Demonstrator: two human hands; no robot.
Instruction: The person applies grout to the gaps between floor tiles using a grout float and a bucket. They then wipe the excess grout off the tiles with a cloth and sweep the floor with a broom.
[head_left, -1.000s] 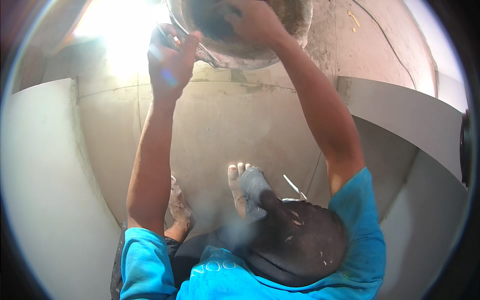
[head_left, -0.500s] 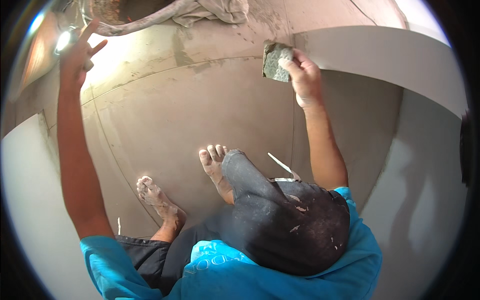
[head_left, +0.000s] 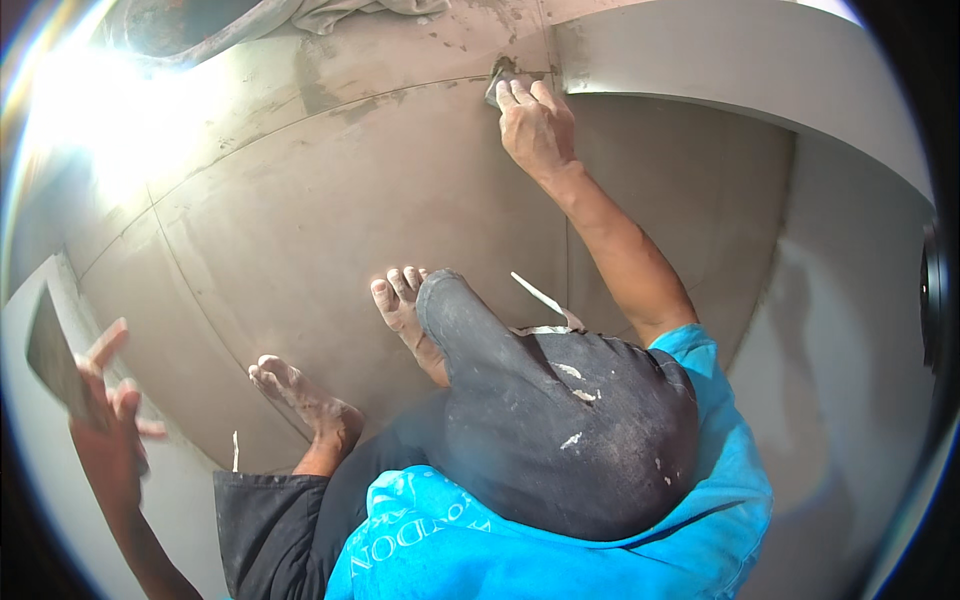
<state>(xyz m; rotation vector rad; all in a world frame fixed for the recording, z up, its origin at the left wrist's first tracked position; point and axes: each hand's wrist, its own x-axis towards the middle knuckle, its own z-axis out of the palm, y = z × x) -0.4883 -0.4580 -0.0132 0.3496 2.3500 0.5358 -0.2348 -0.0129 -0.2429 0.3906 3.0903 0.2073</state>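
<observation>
The right hand point(head_left: 537, 125) is well beyond the right foot point(head_left: 402, 312) and to its right, with its fingers clamped on a dark pad point(head_left: 495, 88). The pad, also well beyond the right foot, is down on the floor point(head_left: 350, 220) and partly covered by the hand. A white ledge point(head_left: 740, 65) begins just beside it, farther to the right of the foot.

The left hand point(head_left: 105, 410) is well to the left of the right foot, in front of a white wall point(head_left: 190, 510). Some of its fingers stick out apart. A flat grey thing point(head_left: 55, 350) is at this hand, perhaps a blade, too blurred to tell whether the fingers are clamped on it.

The left foot point(head_left: 305, 395) is left of the right foot and nearer the body; both are bare and dusty. Dark trousers point(head_left: 560, 430) with pale flecks and a blue shirt point(head_left: 480, 545) lie on the body side of the right foot. A thin white strip point(head_left: 545, 298) is to its right. Far beyond it, to the left, are a tub point(head_left: 220, 45) and a crumpled cloth point(head_left: 340, 10)
</observation>
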